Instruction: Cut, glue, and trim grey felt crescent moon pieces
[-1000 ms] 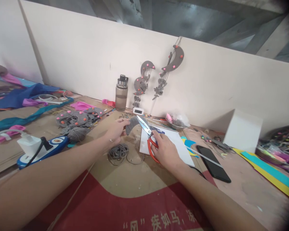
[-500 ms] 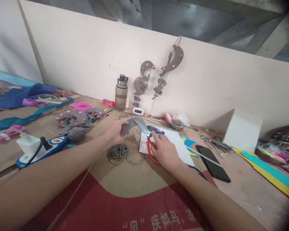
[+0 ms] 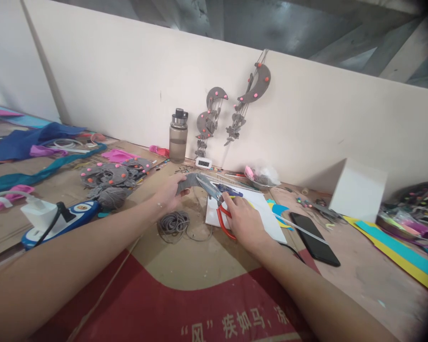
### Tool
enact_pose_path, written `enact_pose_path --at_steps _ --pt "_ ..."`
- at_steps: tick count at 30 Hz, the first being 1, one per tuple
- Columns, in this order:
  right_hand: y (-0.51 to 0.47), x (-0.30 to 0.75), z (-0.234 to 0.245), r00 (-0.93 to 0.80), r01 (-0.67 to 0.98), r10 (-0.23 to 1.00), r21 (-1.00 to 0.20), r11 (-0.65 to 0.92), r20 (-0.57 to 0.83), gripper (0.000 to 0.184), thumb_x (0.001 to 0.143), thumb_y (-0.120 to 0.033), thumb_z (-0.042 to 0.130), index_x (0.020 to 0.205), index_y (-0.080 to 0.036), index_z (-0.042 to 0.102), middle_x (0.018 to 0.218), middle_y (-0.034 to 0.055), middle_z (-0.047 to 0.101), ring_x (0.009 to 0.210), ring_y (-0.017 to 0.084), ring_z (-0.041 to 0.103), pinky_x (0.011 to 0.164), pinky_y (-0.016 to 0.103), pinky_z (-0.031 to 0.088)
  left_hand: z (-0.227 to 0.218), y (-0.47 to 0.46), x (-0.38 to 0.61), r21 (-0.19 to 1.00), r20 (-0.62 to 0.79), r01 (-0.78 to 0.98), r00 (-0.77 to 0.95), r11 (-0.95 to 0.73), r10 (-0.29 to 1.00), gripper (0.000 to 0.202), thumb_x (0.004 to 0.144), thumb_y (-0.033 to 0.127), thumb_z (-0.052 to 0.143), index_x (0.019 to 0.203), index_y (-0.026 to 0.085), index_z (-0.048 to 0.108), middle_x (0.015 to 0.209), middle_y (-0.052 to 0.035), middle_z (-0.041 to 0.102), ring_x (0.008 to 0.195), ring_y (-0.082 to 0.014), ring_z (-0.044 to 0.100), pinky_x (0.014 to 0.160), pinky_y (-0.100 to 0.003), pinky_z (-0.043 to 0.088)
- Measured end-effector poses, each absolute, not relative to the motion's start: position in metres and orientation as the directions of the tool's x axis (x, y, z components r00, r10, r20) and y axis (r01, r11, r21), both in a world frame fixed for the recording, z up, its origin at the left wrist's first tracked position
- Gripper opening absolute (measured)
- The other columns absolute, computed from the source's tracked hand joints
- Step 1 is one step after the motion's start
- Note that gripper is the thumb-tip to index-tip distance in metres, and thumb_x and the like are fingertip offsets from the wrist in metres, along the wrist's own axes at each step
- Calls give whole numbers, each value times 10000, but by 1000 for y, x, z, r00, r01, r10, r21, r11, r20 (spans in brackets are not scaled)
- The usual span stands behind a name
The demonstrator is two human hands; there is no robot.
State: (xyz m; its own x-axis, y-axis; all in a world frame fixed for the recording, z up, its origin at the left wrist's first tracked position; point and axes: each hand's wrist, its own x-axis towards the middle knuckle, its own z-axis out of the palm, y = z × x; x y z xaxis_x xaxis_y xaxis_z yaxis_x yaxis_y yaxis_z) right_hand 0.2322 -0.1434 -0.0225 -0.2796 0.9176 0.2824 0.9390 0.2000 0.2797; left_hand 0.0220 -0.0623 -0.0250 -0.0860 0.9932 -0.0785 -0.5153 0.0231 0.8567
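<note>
My left hand (image 3: 169, 193) pinches a piece of grey felt (image 3: 187, 181) just above the cardboard-covered table. My right hand (image 3: 244, 222) is closed round the red handles of a pair of scissors (image 3: 214, 197), whose steel blades reach into the felt's right edge. Under the scissors lies a white sheet (image 3: 253, 213). A coil of grey cord (image 3: 173, 222) rests on the cardboard between my two forearms.
A water bottle (image 3: 178, 136) and a small digital clock (image 3: 203, 163) stand by the wall, where grey crescent ornaments (image 3: 251, 92) hang. Grey felt shapes with pink dots (image 3: 109, 175), a power strip (image 3: 62, 216), a black phone (image 3: 314, 232), a white box (image 3: 358, 191) and coloured foam sheets (image 3: 395, 242) lie around.
The scissors came down from a raised, open pose and their blades now meet the felt. My left hand has turned the felt piece slightly toward them.
</note>
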Motion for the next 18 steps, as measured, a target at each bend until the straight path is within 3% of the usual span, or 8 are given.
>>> enact_pose_path --at_steps 8,18 --pt "-144 233 -20 -280 937 926 283 205 255 584 860 -75 440 1419 -223 361 1102 103 612 1018 236 570 745 289 432 -28 -59 18 910 46 -410 -28 -54 999 206 671 183 549 811 153 698 837 -44 655 706 -139 528 548 -235 397" --pt "-144 233 -19 -270 941 935 268 206 231 587 840 -91 456 1407 -214 363 1076 95 636 985 228 602 712 280 428 -29 -58 14 921 15 -388 11 -10 1000 192 644 216 641 813 154 706 837 -47 672 720 -138 556 551 -223 422"
